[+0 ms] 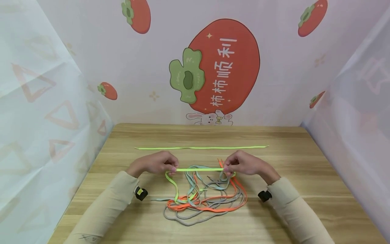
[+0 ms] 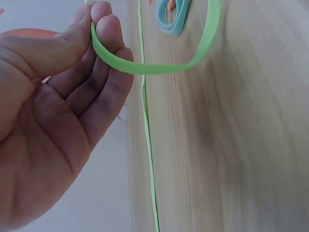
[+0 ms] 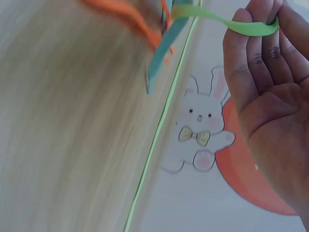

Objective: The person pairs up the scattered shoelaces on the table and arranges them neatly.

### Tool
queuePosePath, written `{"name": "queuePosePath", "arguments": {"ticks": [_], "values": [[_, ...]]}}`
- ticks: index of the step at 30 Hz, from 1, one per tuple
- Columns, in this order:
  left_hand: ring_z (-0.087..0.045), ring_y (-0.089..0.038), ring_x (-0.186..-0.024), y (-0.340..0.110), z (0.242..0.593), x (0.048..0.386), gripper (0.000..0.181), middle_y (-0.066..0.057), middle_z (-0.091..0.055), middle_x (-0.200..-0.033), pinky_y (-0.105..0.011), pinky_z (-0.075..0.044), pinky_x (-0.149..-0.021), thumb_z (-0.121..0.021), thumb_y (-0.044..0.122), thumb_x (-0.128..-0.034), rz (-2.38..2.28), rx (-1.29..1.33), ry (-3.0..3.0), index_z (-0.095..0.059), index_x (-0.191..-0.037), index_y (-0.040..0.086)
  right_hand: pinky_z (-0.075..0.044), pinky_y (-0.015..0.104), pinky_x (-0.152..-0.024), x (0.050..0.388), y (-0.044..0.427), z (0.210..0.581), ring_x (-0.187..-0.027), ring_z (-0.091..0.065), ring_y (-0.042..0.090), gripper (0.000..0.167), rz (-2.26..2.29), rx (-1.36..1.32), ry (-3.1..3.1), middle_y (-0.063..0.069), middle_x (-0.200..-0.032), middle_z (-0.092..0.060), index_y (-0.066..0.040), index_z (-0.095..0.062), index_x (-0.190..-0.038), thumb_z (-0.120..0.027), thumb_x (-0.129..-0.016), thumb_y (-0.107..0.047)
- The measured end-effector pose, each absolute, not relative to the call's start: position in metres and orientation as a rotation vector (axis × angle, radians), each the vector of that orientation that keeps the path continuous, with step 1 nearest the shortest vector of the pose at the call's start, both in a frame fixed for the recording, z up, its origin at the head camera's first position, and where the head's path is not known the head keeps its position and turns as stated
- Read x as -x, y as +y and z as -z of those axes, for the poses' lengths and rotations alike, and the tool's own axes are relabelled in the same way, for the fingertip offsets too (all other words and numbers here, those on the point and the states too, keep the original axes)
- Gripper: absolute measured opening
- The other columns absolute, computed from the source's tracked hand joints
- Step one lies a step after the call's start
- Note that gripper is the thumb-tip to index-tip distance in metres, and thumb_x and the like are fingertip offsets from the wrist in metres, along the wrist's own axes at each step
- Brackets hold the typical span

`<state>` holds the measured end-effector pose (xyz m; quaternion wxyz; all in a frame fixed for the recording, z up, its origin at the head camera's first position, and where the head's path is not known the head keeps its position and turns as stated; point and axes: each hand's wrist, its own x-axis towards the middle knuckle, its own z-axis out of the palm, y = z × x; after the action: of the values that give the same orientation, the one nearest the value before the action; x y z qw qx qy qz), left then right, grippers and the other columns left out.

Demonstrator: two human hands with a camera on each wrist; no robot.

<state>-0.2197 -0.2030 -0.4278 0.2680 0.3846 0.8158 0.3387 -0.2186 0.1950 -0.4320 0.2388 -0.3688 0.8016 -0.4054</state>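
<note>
A neon green flat shoelace [image 1: 199, 169] is stretched taut between both hands, above a tangled pile of laces. My left hand [image 1: 161, 162] pinches it between thumb and fingers, and its free part hangs down in a curve, as the left wrist view shows on the lace [image 2: 159, 68]. On the other side my right hand [image 1: 243, 162] pinches the same lace; in the right wrist view a short length of lace [image 3: 251, 29] trails from the fingertips. Orange laces [image 1: 213, 209], grey laces [image 1: 189, 223] and pale teal laces [image 1: 191, 183] lie loosely tangled below the hands.
Another neon green lace [image 1: 201, 147] lies straight from left to right across the far part of the wooden table [image 1: 146, 227]. A printed back wall [image 1: 283, 84] and white side sheets [image 1: 45, 101] enclose the table.
</note>
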Motion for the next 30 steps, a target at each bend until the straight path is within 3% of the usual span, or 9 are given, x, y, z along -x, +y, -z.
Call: {"name": "queuePosePath", "arguments": {"ticks": [4,11,18,25,30], "values": [[-0.06,-0.013,-0.074,-0.213,0.426,0.221,0.018,-0.012,-0.068,-0.08,-0.024,-0.051,-0.074,-0.062,0.005,-0.1052,-0.889,-1.033,2.224,-0.069,-0.09,0.0,-0.054,0.028,-0.066,0.219,0.208,0.431,-0.071,-0.061,0.019,0.02,1.102,0.993,2.224,0.008,-0.08,-0.072,0.0,-0.076,-0.095,-0.067,-0.104,-0.014],[-0.059,-0.013,-0.074,-0.226,0.425,0.221,0.018,-0.014,-0.068,-0.08,-0.028,-0.051,-0.075,-0.061,0.005,-0.1054,-0.867,-1.006,2.233,-0.069,-0.089,0.001,-0.052,0.025,-0.066,0.22,0.229,0.432,-0.073,-0.061,0.019,0.015,1.099,1.009,2.255,0.004,-0.08,-0.071,-0.001,-0.075,-0.094,-0.067,-0.104,-0.01],[-0.06,-0.012,-0.074,-0.232,0.428,0.221,0.019,-0.013,-0.07,-0.081,-0.024,-0.05,-0.073,-0.061,0.005,-0.1058,-0.886,-0.973,2.231,-0.07,-0.09,0.001,-0.052,0.024,-0.067,0.219,0.248,0.434,-0.074,-0.061,0.009,0.015,1.092,0.973,2.308,0.002,-0.081,-0.071,-0.001,-0.075,-0.093,-0.067,-0.103,-0.009],[-0.061,-0.014,-0.073,-0.234,0.433,0.22,0.017,-0.013,-0.069,-0.08,-0.023,-0.051,-0.072,-0.061,0.004,-0.1052,-0.915,-0.942,2.24,-0.07,-0.09,0.001,-0.054,0.026,-0.068,0.217,0.266,0.437,-0.076,-0.063,0.008,0.014,1.095,0.912,2.337,0.004,-0.083,-0.073,0.002,-0.075,-0.096,-0.067,-0.103,-0.008],[-0.062,-0.014,-0.074,-0.236,0.437,0.221,0.016,-0.016,-0.069,-0.081,-0.03,-0.055,-0.073,-0.061,0.003,-0.1054,-0.942,-0.95,2.215,-0.069,-0.093,-0.004,-0.06,0.031,-0.071,0.218,0.279,0.439,-0.078,-0.068,0.009,0.015,1.102,0.875,2.367,0.006,-0.084,-0.074,0.002,-0.075,-0.097,-0.068,-0.103,-0.01]]}}
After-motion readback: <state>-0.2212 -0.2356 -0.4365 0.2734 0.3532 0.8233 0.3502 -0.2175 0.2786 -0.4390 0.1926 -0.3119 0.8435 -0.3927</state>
